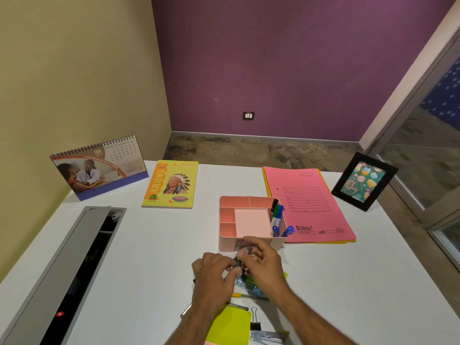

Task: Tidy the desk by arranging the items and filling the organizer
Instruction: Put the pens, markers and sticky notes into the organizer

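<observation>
Low in the frame's centre, both hands, left (214,275) and right (265,262), pinch a small dark clip (238,263) just below the pink organizer (250,221) on the bench (154,245).

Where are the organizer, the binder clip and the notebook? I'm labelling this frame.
organizer (225,239): head view, front left wall.
binder clip (255,326): head view, black body.
notebook (171,185): head view, cover middle.

One view only, from a camera worn on the person's head; it looks forward and down over the white counter (149,245), close above both hands at the near edge; the wide angle also takes in the far purple wall (286,58) and the floor beyond the counter.
</observation>
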Available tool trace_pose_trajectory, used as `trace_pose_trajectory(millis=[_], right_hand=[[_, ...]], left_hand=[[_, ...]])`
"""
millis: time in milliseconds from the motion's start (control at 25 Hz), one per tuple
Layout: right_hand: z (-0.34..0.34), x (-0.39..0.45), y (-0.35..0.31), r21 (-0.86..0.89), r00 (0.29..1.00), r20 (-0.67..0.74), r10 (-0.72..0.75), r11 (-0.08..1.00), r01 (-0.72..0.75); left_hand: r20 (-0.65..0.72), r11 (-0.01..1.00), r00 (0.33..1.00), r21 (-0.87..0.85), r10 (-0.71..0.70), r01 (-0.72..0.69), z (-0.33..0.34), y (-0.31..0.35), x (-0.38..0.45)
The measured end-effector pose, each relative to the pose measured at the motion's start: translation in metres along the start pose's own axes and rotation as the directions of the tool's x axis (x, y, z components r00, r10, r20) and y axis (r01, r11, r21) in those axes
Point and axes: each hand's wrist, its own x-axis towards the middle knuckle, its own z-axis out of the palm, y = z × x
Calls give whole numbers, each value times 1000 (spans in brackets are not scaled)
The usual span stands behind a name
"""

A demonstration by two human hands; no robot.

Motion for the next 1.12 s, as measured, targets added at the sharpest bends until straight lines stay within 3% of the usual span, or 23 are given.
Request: trace_pose_trajectory(millis=[80,200,320,480,640,800,1120], right_hand=[[0,2,-10,17,999,-19,-47,999,48],[-6,9,-36,114,992,-89,-86,989,96],[-15,28,-64,150,961,-226,-162,969,198],[-19,63,-86,80,915,-337,-223,961,264],[-13,90,-87,-185,905,-284,-317,944,273],[-7,107,-73,-445,954,-154,-258,880,166],[-9,118,-62,-553,987,-46,-151,827,101]], left_hand=[[-7,997,1000,-81,15,-16,-3,2,3],[-1,968,996,-236,-91,88,-9,-4,5],[-22,988,988,16,-152,153,-16,-16,10],[103,894,951,384,-290,231,-16,-29,11],[164,842,928,494,-335,217,-11,-25,19],[196,825,930,541,-311,162,-6,-22,21],[139,875,962,462,-235,147,-13,-20,21]])
